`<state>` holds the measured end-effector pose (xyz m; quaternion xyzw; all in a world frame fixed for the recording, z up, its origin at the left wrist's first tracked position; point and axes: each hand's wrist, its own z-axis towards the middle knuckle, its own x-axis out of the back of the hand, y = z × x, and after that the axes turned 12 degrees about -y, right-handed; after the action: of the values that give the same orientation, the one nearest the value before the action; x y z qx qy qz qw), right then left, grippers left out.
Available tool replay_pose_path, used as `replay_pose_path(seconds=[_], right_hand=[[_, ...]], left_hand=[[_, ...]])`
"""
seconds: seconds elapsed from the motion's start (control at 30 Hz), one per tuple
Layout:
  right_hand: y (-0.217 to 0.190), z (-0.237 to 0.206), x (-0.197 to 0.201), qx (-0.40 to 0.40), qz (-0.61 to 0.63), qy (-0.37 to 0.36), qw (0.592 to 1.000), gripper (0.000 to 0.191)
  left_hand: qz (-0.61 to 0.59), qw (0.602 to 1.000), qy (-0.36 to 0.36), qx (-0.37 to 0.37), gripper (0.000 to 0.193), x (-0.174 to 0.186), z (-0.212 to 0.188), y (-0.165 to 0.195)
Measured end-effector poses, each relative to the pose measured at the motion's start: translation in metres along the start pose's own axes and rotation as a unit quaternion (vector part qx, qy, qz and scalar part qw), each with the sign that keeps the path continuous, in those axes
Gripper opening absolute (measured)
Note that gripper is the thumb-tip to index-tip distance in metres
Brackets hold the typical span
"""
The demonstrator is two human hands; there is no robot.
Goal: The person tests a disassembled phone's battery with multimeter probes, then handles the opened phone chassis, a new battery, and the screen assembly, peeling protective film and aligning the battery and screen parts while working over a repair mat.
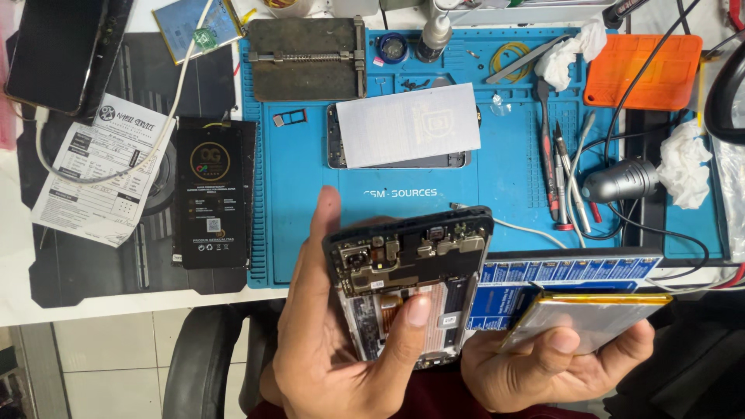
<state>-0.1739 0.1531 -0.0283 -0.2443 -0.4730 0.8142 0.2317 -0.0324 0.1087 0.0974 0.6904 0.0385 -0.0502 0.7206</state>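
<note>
My left hand (326, 341) holds an opened phone (407, 279) with its back cover off, so the circuit boards and metal shields show. The thumb presses on the phone's lower middle and the fingers wrap its left edge. My right hand (543, 368) grips a flat silver battery (590, 318) with a yellow edge, just right of the phone. Both are held in front of the blue work mat (512, 178), near the table's front edge.
On the mat lie another phone under a white sheet (407, 124), a dark clamp fixture (306, 58), tweezers and screwdrivers (559, 167), tissue wads (570, 54), an orange pad (644, 70) and a small grey microscope (621, 180). A black box (211, 192) and a paper form (97, 174) lie left.
</note>
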Motion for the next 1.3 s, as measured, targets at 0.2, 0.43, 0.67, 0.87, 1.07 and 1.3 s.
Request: replay_pose_path(seconds=[0.2,0.43,0.67,0.87,1.07,1.3], right_hand=[[-0.013,-0.003,-0.004,-0.018,0.056,-0.004,0.998,0.062],[-0.029,-0.015,0.012,-0.018,0.07,0.02,0.997,0.062],[-0.033,-0.012,0.004,-0.021,0.079,0.016,0.996,0.062],[-0.035,-0.02,0.003,-0.02,0.086,0.024,0.996,0.063],[-0.041,-0.018,0.002,-0.037,0.087,-0.001,0.995,0.068],[-0.039,-0.02,0.006,-0.051,0.113,-0.005,0.992,0.069]], left_hand=[[0.034,0.999,-0.012,0.014,0.079,0.004,-0.014,-0.003],[-0.046,0.998,-0.025,0.035,0.081,-0.005,-0.044,0.008],[-0.04,0.997,-0.04,0.047,0.08,-0.002,-0.037,0.014],[-0.051,0.996,-0.046,0.051,0.079,0.003,-0.045,0.014],[-0.038,0.997,-0.051,0.044,0.078,0.004,-0.044,0.012],[-0.039,0.997,-0.068,0.016,0.078,0.006,-0.045,0.004]])
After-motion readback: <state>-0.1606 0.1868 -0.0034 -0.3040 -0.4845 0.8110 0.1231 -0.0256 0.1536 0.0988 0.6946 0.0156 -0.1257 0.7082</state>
